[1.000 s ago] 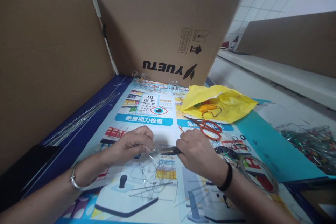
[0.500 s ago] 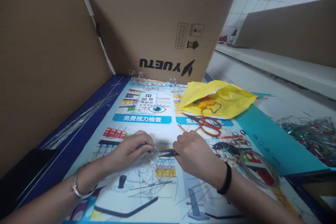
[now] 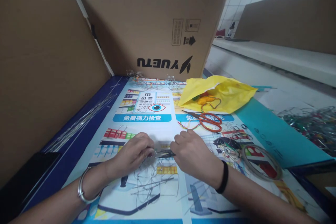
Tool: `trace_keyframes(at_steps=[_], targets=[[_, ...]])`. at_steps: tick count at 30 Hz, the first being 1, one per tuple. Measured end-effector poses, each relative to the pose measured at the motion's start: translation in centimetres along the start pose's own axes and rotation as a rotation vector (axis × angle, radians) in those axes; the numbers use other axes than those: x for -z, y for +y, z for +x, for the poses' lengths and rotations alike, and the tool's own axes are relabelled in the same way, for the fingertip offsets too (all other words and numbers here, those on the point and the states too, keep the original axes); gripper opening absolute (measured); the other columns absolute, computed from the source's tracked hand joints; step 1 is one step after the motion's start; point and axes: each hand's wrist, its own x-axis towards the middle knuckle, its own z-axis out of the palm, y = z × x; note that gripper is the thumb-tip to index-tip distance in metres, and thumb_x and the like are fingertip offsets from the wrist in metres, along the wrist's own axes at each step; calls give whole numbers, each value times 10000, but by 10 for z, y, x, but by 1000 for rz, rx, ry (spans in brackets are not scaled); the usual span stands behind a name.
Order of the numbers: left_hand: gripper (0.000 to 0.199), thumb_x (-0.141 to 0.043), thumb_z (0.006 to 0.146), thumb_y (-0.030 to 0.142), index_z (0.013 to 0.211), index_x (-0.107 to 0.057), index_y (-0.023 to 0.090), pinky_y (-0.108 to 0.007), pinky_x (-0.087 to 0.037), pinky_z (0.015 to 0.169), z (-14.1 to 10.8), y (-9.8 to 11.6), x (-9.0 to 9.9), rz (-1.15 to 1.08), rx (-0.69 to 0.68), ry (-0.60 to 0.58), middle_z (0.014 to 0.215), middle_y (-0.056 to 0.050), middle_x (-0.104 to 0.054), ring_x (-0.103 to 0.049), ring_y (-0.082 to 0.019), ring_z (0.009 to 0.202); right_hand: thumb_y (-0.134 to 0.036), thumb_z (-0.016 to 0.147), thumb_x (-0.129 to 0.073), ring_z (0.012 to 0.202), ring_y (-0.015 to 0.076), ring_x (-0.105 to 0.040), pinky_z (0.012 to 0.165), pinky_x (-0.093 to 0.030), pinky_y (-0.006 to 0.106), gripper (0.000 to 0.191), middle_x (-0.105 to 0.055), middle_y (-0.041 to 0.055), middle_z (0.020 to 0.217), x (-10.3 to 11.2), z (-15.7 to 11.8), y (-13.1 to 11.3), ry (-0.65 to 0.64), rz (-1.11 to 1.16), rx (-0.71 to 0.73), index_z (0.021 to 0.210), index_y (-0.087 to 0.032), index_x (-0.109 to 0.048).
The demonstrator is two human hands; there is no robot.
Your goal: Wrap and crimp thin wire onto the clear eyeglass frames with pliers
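Observation:
Dark-jawed pliers (image 3: 166, 153) point left out of the closed fist of my right hand (image 3: 195, 155), which hides their handles. Facing them, my left hand (image 3: 138, 152) pinches thin wire between thumb and fingertips, close to the plier tips. The exact shape of the wire piece is too fine and blurred to make out. Below both hands, loose bent and straight wire bits (image 3: 148, 182) lie scattered on the printed sheet (image 3: 147, 117). Orange-handled scissors (image 3: 210, 122) rest just beyond my right hand, with coloured threads (image 3: 187, 124) beside their blades.
A yellow pouch (image 3: 233, 94) with orange yarn lies behind the scissors. To the right are a coil of wire (image 3: 244, 161) and a heap of wire pieces (image 3: 312, 126). Long straight wires (image 3: 81, 122) and a black flat object (image 3: 34, 178) sit left. Cardboard (image 3: 147, 24) stands behind.
The pliers and my right hand have shifted slightly left, bringing the jaws closer to my left fingertips. The camera view has tilted a little. Both grips look the same.

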Motion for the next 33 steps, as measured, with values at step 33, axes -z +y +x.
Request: trace_keyframes(at_steps=[33], targets=[[118,-537,817,123,858,-610,206,-319,-382,772,-9,6,18,145,-126,-52,832,-30,-548,-490,-157,817,-137,777,-518,693,183,-401,632,-209,328,92,-539,47,701,-2,1,1,-28,-67,55,697,-174,-544]])
